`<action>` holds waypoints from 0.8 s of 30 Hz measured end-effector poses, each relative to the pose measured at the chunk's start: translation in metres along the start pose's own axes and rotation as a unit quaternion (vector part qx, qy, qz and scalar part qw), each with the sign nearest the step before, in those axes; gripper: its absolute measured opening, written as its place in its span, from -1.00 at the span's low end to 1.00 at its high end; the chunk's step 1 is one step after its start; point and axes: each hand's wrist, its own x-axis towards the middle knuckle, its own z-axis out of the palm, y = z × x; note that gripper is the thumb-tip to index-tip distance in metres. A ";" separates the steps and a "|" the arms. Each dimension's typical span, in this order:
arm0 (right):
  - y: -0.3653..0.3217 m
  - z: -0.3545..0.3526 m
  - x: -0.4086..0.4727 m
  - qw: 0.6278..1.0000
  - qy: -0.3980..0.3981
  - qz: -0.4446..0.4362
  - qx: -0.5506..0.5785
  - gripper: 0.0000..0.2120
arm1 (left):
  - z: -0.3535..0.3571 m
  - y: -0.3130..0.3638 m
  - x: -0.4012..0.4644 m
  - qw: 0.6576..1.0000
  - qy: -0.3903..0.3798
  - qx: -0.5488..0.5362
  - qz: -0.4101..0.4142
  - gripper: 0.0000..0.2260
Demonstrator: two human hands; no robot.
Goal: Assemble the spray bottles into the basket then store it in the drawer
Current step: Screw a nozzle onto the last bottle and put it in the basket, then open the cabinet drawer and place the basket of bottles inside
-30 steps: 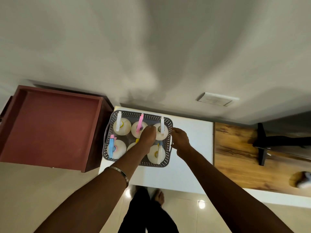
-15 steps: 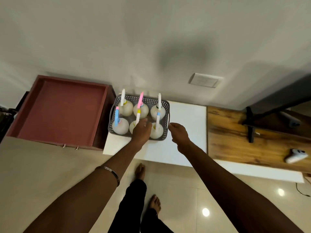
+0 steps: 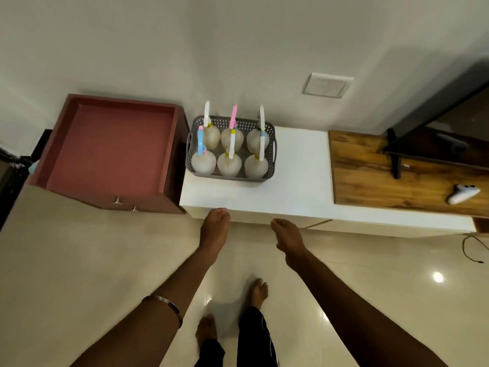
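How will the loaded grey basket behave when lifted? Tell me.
The basket probably lifts stiffly by its side handles. Six tall bottles likely make it top-heavy, so tilting may topple them. The perforated walls look thin and could flex slightly.

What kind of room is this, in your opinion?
Probably a living room at home: a white game controller on a wooden shelf, a low white cabinet, glossy floor tiles, and an open reddish-brown drawer.
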 end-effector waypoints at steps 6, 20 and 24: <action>0.075 0.033 -0.013 0.999 0.006 0.049 0.021 -0.65 | -0.011 -0.087 -0.017 0.998 -0.004 0.010 -0.069 -0.86; 0.193 0.071 0.160 0.978 0.003 0.086 0.192 -0.64 | 0.097 -0.203 0.117 0.988 -0.009 -0.103 -0.117 -0.77; 0.240 0.093 0.235 0.958 0.017 0.100 0.269 -0.64 | 0.139 -0.248 0.186 0.964 -0.013 -0.210 -0.162 -0.73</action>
